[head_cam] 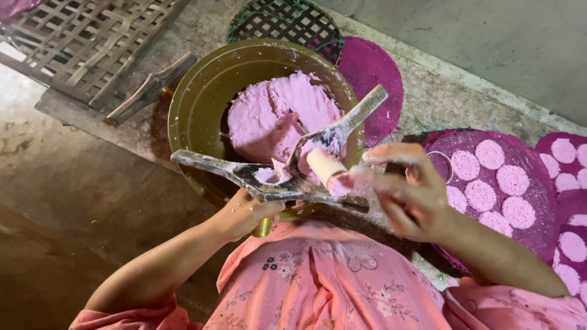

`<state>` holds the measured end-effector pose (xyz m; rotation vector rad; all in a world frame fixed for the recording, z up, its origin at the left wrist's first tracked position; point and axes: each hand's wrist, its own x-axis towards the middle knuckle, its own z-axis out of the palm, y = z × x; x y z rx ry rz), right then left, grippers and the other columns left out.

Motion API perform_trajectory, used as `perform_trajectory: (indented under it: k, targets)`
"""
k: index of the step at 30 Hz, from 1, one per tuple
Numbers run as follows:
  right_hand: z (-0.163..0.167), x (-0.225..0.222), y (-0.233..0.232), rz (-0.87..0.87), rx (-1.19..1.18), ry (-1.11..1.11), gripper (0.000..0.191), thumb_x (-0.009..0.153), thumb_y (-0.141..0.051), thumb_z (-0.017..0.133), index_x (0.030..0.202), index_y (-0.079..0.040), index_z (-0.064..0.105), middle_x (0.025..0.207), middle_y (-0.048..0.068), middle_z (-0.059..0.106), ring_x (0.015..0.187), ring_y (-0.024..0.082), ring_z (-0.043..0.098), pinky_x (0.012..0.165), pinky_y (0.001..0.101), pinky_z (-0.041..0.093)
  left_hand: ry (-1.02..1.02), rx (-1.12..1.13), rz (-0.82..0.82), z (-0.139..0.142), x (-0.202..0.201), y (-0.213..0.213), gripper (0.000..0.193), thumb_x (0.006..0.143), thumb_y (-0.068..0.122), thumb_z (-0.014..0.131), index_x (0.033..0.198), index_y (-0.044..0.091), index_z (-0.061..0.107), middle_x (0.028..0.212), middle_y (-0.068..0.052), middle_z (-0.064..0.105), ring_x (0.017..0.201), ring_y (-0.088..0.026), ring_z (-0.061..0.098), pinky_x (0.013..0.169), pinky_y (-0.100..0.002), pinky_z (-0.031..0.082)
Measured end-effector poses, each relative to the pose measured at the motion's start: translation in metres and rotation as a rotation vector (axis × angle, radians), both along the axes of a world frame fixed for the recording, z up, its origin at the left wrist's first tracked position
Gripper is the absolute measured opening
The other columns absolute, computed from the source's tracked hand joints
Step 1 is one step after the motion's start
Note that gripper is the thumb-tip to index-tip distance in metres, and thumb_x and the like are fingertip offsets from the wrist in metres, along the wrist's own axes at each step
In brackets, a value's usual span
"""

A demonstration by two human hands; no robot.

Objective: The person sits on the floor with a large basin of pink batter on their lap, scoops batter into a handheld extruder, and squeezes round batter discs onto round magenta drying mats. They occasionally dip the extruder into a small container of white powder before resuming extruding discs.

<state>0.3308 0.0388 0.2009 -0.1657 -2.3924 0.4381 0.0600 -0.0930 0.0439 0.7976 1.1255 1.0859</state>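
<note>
Dough (pixel 278 116) lies in the bowl (pixel 202 98). A press (pixel 275 177) rests across the bowl's near rim. Discs (pixel 498 183) lie on mats (pixel 544 214) to the right. A lattice tray (pixel 85 43) sits far left.
</note>
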Motion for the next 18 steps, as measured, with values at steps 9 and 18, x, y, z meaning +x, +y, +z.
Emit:
perform_trajectory:
  k: [9, 18]
  targets:
    - [0.012, -0.039, -0.001, 0.019, 0.058, -0.143, 0.028, 0.085, -0.013, 0.087, 0.109, -0.014, 0.073, 0.112, 0.005, 0.065, 0.106, 0.026, 0.063, 0.089, 0.0374, 0.050, 0.065, -0.012, 0.079, -0.010, -0.007, -0.007, 0.016, 0.084, 0.005, 0.070, 0.100, 0.003, 0.072, 0.079, -0.002, 0.068, 0.068, -0.011, 0.061, 0.057, -0.030, 0.049]
    - [0.008, -0.071, 0.013, 0.017, 0.290, -0.088, 0.043, 0.087, 0.008, 0.062, 0.117, -0.019, 0.076, 0.134, 0.013, 0.055, 0.116, 0.030, 0.056, 0.093, 0.0456, 0.050, -0.108, 0.122, 0.241, -0.029, -0.032, -0.007, 0.013, 0.087, 0.002, 0.068, 0.099, 0.005, 0.065, 0.083, -0.001, 0.064, 0.070, -0.011, 0.061, 0.062, -0.029, 0.052]
